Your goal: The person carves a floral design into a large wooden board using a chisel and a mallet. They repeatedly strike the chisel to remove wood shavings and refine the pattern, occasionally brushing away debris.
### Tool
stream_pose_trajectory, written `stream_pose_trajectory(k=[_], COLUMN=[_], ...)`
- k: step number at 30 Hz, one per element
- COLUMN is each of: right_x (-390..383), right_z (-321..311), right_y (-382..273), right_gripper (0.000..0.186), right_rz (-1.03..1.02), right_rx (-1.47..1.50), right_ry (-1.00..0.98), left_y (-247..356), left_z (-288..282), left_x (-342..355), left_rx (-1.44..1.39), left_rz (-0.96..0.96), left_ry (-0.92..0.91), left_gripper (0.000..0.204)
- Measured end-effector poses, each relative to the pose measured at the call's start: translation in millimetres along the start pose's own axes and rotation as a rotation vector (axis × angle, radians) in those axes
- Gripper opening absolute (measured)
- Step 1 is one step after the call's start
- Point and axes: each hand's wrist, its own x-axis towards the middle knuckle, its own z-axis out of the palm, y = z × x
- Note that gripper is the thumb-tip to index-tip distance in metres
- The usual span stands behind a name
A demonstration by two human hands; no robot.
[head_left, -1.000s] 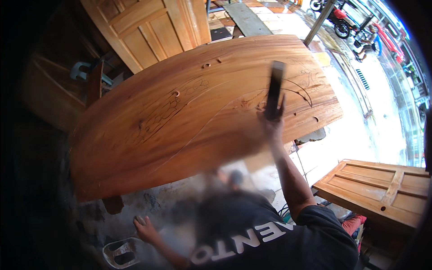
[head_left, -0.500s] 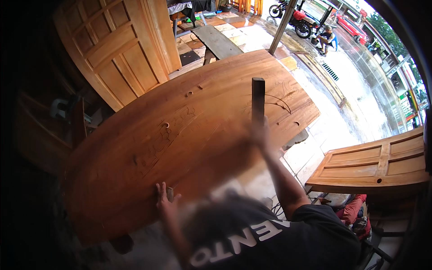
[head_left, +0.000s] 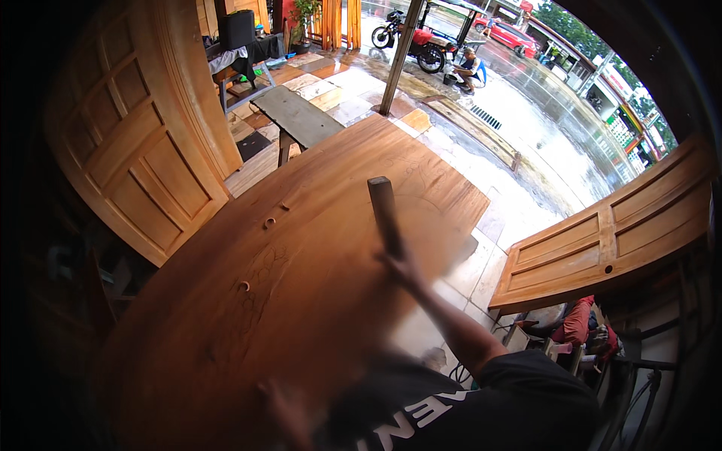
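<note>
A dark tool (head_left: 383, 214) is held upright in the right hand (head_left: 402, 267), fingers wrapped tight around its lower end, the top raised over the slab (head_left: 301, 286). The big wooden slab is laid flat, filling the middle of the view, two small rings (head_left: 268, 222) seen on its surface. The left hand (head_left: 282, 402) is pressed against the slab's near edge, blurred; whether anything is gripped there cannot be told. A panelled door (head_left: 128, 143) is leaned at the left, another door (head_left: 617, 233) at the right. A bench (head_left: 297, 116) is seen beyond the slab, a motorbike (head_left: 417, 41) parked farther out.
</note>
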Motion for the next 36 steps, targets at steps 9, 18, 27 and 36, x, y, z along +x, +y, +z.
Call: stream_pose_trajectory(k=[9, 18, 27, 36], right_x=[-10, 1, 1, -16], right_z=[-6, 2, 6, -19], right_y=[0, 27, 43, 55], right_gripper=[0.08, 0.087, 0.095, 0.09], right_rz=[0.017, -0.002, -0.007, -0.047], right_rx=[0.049, 0.043, 0.13, 0.36], right_ry=[-0.02, -0.309, -0.379, -0.429], left_y=[36, 177, 228, 193], left_z=[-16, 42, 105, 113], left_x=[35, 63, 65, 75], left_rx=[0.22, -0.009, -0.249, 0.071], left_rz=[0.026, 0.408, 0.374, 0.542], left_ry=[0.072, 0.294, 0.16, 0.419], left_gripper=[0.073, 0.046, 0.047, 0.043])
